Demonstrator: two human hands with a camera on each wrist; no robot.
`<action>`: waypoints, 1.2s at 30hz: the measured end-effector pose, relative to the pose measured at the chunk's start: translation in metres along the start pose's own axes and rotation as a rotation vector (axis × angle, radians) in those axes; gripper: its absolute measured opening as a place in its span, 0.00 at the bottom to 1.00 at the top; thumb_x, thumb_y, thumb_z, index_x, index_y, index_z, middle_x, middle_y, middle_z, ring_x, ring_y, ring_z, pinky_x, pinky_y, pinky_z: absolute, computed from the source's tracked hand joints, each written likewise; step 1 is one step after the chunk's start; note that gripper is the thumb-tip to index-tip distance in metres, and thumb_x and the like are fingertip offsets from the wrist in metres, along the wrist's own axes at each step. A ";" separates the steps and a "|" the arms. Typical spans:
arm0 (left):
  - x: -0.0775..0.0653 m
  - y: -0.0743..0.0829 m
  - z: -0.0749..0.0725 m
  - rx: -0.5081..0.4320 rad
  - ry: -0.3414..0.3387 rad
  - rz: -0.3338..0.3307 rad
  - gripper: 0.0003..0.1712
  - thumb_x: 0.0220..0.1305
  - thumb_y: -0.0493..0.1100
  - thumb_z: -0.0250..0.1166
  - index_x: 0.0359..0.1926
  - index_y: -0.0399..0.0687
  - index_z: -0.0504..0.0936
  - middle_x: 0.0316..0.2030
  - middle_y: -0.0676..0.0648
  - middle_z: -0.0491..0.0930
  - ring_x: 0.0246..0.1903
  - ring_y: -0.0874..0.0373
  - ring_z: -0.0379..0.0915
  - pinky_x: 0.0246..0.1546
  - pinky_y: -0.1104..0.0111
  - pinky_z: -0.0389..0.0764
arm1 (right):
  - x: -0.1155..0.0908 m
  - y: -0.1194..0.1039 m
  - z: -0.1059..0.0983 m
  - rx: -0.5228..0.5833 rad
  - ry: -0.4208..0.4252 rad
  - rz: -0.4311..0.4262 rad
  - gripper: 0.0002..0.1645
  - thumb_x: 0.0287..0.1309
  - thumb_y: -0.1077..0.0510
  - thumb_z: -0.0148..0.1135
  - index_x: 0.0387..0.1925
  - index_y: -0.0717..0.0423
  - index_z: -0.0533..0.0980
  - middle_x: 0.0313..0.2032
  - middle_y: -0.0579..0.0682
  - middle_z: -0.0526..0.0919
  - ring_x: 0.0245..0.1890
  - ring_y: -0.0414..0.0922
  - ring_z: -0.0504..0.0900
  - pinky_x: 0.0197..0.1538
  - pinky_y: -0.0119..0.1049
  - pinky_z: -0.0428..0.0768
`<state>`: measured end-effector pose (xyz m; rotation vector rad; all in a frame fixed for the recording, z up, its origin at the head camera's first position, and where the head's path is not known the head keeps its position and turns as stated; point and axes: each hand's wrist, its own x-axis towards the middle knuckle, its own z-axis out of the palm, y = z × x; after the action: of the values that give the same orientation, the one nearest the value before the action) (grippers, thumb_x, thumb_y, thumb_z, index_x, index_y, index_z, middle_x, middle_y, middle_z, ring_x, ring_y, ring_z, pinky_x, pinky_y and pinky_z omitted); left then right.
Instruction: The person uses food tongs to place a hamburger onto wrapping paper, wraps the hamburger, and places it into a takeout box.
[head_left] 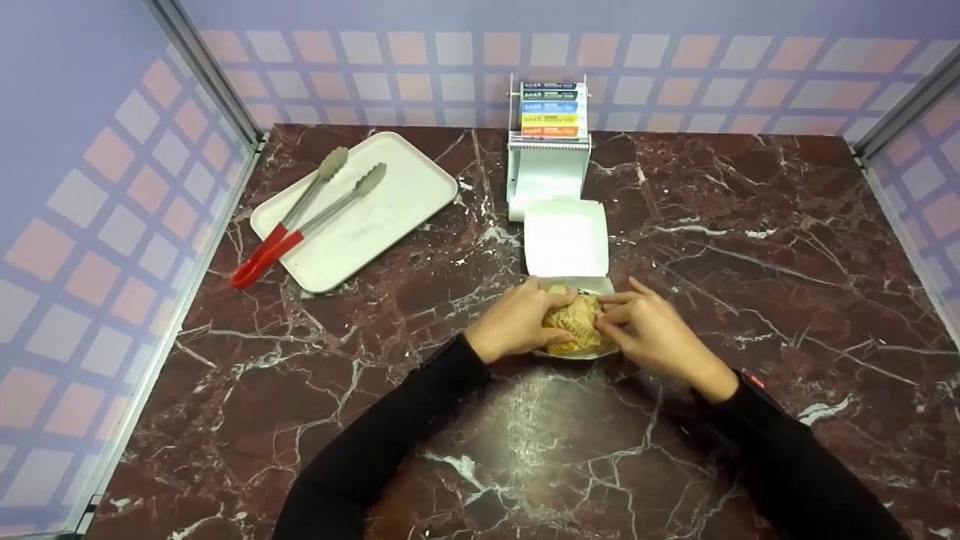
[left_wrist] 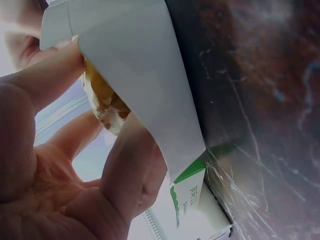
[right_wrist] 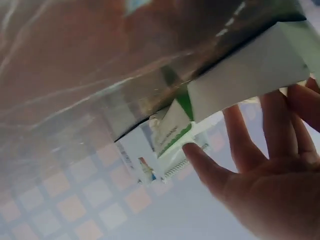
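Observation:
A round bundle in crinkled yellowish paper [head_left: 576,322], apparently a wrapped burger, sits in the lower half of a white hinged carton [head_left: 568,238] whose lid is folded back. At the left of the bundle, my left hand [head_left: 517,319] grips it with thumb and fingers spread along its side. My right hand [head_left: 651,330] holds the opposite side, thumb and bent fingers against the paper. The left wrist view shows the carton's outer wall [left_wrist: 135,75] with fingers reaching over its rim. Over the same carton's wall [right_wrist: 245,75], right fingers hook inward in the right wrist view.
Behind the carton stands a clear dispenser [head_left: 550,142] with several coloured strips on top and a white sheet below. Red-handled tongs [head_left: 300,217] lie across a white tray [head_left: 397,225] at the left. Patterned panels [head_left: 450,60] border the dark marbled tabletop [head_left: 750,300].

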<state>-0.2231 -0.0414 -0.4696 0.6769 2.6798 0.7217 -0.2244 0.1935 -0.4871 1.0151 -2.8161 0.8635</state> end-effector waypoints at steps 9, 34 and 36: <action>0.006 -0.012 -0.002 -0.134 0.170 -0.051 0.20 0.71 0.48 0.66 0.62 0.55 0.83 0.60 0.49 0.83 0.50 0.52 0.85 0.54 0.62 0.84 | 0.011 0.019 -0.014 0.164 0.057 0.221 0.03 0.54 0.61 0.78 0.32 0.56 0.91 0.39 0.57 0.92 0.44 0.55 0.88 0.55 0.51 0.84; 0.006 -0.034 -0.006 -0.258 0.247 -0.074 0.22 0.55 0.54 0.78 0.41 0.43 0.84 0.42 0.45 0.86 0.41 0.54 0.81 0.45 0.66 0.85 | 0.034 0.047 -0.027 0.450 -0.197 0.395 0.55 0.51 0.59 0.81 0.75 0.67 0.61 0.61 0.69 0.80 0.62 0.64 0.81 0.55 0.40 0.87; 0.004 -0.037 -0.014 -0.283 0.186 -0.093 0.18 0.54 0.50 0.79 0.43 0.46 0.88 0.45 0.46 0.88 0.45 0.53 0.83 0.53 0.63 0.84 | 0.034 0.046 -0.027 0.441 -0.198 0.414 0.57 0.51 0.58 0.81 0.76 0.68 0.60 0.58 0.69 0.82 0.60 0.63 0.82 0.50 0.32 0.87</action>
<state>-0.2449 -0.0733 -0.4777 0.4281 2.6719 1.1595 -0.2832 0.2170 -0.4797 0.5621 -3.1387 1.5589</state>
